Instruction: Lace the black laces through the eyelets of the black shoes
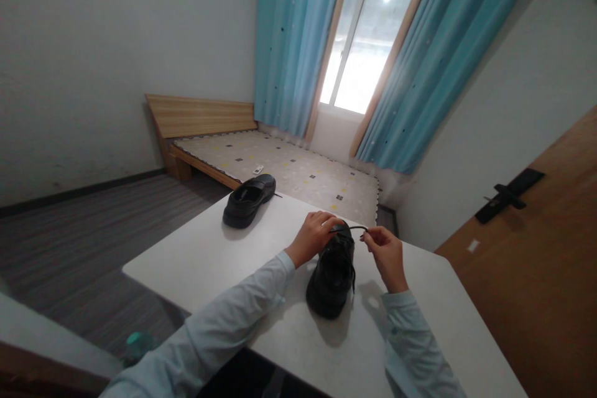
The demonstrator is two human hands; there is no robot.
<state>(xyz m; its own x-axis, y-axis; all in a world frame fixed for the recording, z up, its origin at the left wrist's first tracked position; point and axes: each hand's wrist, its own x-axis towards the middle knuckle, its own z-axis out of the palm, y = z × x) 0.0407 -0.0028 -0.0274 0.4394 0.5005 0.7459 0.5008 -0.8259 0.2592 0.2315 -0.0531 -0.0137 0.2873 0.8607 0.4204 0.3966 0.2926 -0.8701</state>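
A black lace-up shoe (330,280) stands upright on the white table (289,329), its heel toward me. My left hand (313,235) is closed at the shoe's left front, by the lacing; its fingertips are partly hidden. From there a black shoelace (358,227) arches over to my right hand (386,254), which pinches the lace between thumb and fingers, to the right of the shoe. Another loose piece of lace hangs down the shoe's right side. A second black shoe (249,201) sits apart at the table's far left edge, a lace end sticking out beside it.
Beyond the table is a bed with a patterned mattress (298,168) and a wooden headboard (205,117); a small white object (258,170) lies on it. Blue curtains (298,37) flank a window. A wooden door (536,273) is at the right, and a greenish item (138,343) at lower left.
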